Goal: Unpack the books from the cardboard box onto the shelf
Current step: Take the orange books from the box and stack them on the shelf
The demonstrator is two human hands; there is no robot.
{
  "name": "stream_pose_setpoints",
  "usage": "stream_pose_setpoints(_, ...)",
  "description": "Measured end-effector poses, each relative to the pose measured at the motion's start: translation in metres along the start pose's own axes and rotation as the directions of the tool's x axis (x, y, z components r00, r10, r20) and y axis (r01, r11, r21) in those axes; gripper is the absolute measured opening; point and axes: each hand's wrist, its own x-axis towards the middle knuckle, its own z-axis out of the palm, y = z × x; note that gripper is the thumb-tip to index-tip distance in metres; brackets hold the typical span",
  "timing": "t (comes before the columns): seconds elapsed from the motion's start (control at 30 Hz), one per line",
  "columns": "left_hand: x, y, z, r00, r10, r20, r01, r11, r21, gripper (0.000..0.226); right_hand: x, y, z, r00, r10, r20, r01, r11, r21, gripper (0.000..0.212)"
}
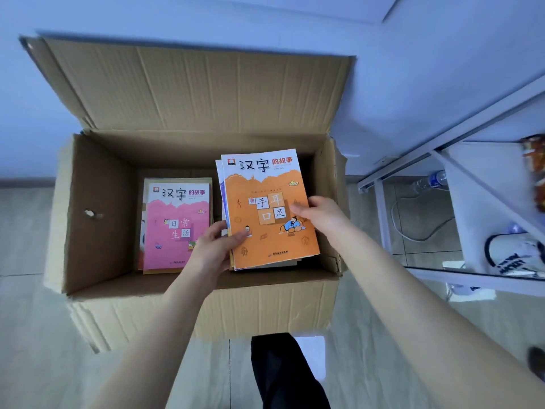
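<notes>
lifting looks to be the step in hand: our left grip (218, 246) and right grip (320, 215) each pinch a side edge of the orange-topped stack (268, 211) of thin paperback books, thumbs on the cover. it sits tilted at the right inside the open brown cardboard box (97, 202). a pink-covered stack (177, 231) lies flat beside it, untouched. the white metal shelf (382, 214) stands to our right. something orange on it is too blurred to name, so we judge most of the unpacking remains.
</notes>
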Motion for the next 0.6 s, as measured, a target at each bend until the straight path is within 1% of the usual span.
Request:
stream_pose_setpoints(0.07,-0.028,0.016,-0.022,0.996,0.089,-0.001,-0.088,0.995,0.056,0.026,-0.025,-0.026,0.007,0.997,-0.065,0.045,0.063,0.997,0.039,0.009)
stream_pose_setpoints(0.1,-0.042,0.024,-0.035,0.991,0.131,-0.003,-0.131,0.988,0.084,0.028,-0.038,-0.04,0.013,0.993,-0.093,0.068,0.089,0.994,0.063,0.009)
stream_pose_setpoints(0.2,-0.11,0.052,-0.092,0.968,0.248,-0.049,-0.24,0.963,0.123,0.034,-0.095,-0.09,0.051,0.971,-0.205,0.118,0.198,0.977,0.074,0.024)
stream_pose_setpoints(0.3,-0.194,0.073,-0.155,0.932,0.339,-0.129,-0.324,0.938,0.128,0.033,-0.168,-0.146,0.1,0.925,-0.33,0.187,0.32,0.944,0.081,0.018)
stream_pose_setpoints(0.37,-0.262,0.083,-0.202,0.886,0.42,-0.199,-0.401,0.907,0.129,0.028,-0.227,-0.187,0.14,0.875,-0.411,0.257,0.408,0.91,0.07,0.02)
stream_pose_setpoints(0.43,-0.329,0.089,-0.247,0.825,0.493,-0.277,-0.474,0.87,0.136,0.024,-0.284,-0.226,0.182,0.815,-0.484,0.319,0.495,0.867,0.05,0.028)
stream_pose_setpoints(0.53,-0.442,0.091,-0.322,0.713,0.567,-0.413,-0.566,0.813,0.139,0.016,-0.384,-0.282,0.256,0.699,-0.58,0.419,0.609,0.79,0.077,0.035)
stream_pose_setpoints(0.6,-0.511,0.089,-0.365,0.638,0.597,-0.486,-0.611,0.777,0.151,0.017,-0.445,-0.313,0.301,0.611,-0.62,0.493,0.664,0.74,0.107,0.036)
